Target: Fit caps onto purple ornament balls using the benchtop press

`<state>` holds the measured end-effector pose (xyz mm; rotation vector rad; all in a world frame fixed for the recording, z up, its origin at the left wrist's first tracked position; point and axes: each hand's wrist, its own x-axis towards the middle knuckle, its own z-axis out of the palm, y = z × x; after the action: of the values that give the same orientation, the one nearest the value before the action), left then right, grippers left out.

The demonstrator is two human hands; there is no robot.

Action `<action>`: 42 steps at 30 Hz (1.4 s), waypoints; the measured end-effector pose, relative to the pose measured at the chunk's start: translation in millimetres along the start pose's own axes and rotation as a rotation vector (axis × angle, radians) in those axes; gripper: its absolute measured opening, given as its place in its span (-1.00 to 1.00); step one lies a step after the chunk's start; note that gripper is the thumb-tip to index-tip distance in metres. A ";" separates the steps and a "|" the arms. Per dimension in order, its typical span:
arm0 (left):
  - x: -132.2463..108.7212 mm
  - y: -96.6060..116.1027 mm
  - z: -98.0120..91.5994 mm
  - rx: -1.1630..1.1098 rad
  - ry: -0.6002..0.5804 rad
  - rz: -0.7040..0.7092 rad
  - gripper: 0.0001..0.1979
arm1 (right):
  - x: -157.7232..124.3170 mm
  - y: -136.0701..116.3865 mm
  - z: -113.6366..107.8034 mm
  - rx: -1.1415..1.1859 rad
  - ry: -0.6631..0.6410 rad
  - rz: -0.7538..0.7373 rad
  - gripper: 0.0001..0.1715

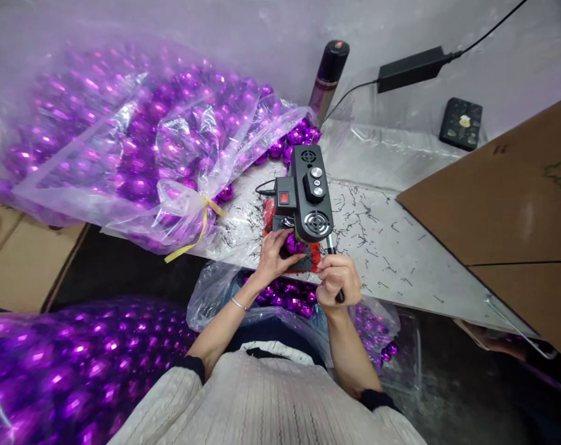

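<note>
Under the front end of a black bench press machine [312, 194], my left hand [276, 252] grips a shiny purple ball [294, 245] between thumb and fingers. Beside it on the right, my right hand [338, 279] is wrapped round the black-tipped lever handle [339, 296] of the machine. A red switch [284, 198] sits on the machine's left side. Its base rests on a red and black mat [315, 254]. The machine's head hides the spot where it meets the ball.
A large clear bag of purple balls [136, 136], tied with yellow ribbon [190, 247], covers the table's left. More balls lie in my lap [284, 295] and at lower left [85, 364]. A spray can [329, 77], power adapter [410, 69] and cardboard box [503, 204] stand around. Short black bits litter the table [377, 247].
</note>
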<state>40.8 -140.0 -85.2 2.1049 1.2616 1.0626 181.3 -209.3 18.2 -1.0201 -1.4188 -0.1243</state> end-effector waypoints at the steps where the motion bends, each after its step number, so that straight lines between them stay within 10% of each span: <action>1: -0.2 0.1 0.1 0.000 0.002 0.001 -0.28 | -3.2 2.8 0.7 -0.008 0.001 -0.014 -0.66; 25: 3.3 3.0 -2.6 0.006 0.008 0.039 -0.33 | -32.4 28.7 19.2 0.099 0.071 -0.061 -0.58; 33: 3.4 -0.3 -0.6 0.005 0.041 0.053 -0.29 | 21.7 -9.0 3.2 0.007 0.052 0.069 -0.58; 42: -79.8 8.6 -31.1 0.046 -0.133 0.414 -0.19 | 32.7 -18.1 -5.4 0.008 -0.015 0.055 -0.63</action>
<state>-2.0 -214.4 -90.9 2.4932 0.8129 1.0400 181.2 -207.7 56.0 -1.0548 -1.4022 -0.0711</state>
